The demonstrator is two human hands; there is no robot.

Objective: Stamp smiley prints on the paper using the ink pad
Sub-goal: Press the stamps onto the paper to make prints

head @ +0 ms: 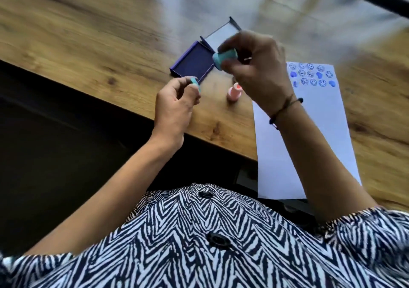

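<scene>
My right hand [256,70] holds a teal stamp [223,58] in the air above the table, its round end turned toward the ink pad. Between the fingertips of my left hand [174,104] is a small teal cap [194,82], lower and to the left. The purple ink pad [190,63] lies with its lid hinged back just behind both hands. A white paper [309,132] lies to the right, with rows of blue smiley prints [312,75] across its far end. The picture is blurred by motion.
A pink stamp [234,91] stands on the wooden table [88,33] between the ink pad and the paper. The table's near edge runs diagonally; dark floor lies left of it. A dark bar crosses the top right corner.
</scene>
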